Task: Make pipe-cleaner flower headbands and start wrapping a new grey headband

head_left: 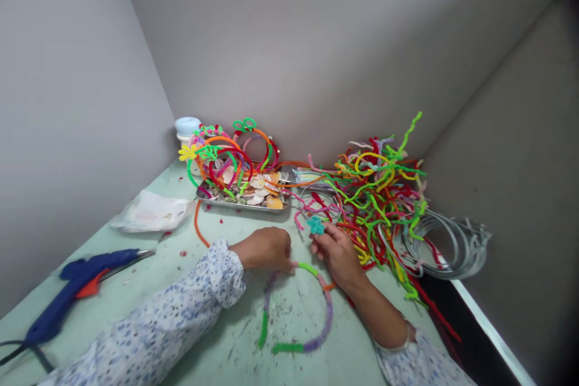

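A small teal pipe-cleaner flower (315,225) is pinched between the thumb and fingers of my right hand (339,253). My left hand (269,249) is closed at the top of a headband (329,313) wrapped in green, pink and purple pipe cleaner. Its fingertips hide part of the curve, and the headband's open ends point toward me. An orange pipe cleaner (331,286) sticks out beside the headband, close to my right wrist.
A metal tray (244,206) holds shells, with finished colourful headbands (226,160) on top. Tangled pipe cleaners (384,187) heap up at right, beside bare grey headbands (452,247). A blue glue gun (76,289) and a white plastic bag (151,212) lie at left. Walls enclose the table.
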